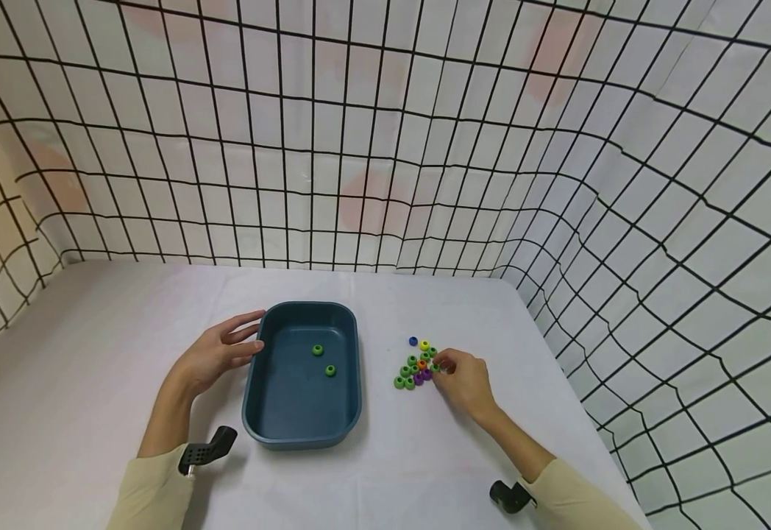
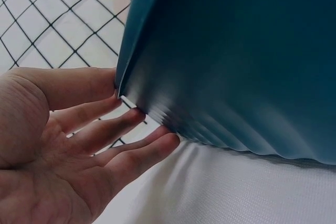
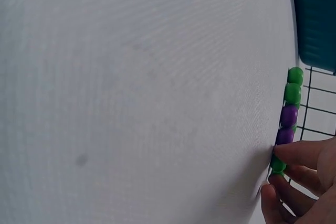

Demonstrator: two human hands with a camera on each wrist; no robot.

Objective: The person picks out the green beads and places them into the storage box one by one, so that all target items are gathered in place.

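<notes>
One loose left hand point(image 1: 210, 357) maybe steadies the long blue plastic tray point(image 1: 294, 394); right hand point(image 1: 466, 381) pinches a round green bead point(image 3: 279, 164).

Left hand point(image 1: 212, 357) with fingers loosely extended, right hand point(image 1: 466, 379) in a thumb-and-finger pinch
</notes>
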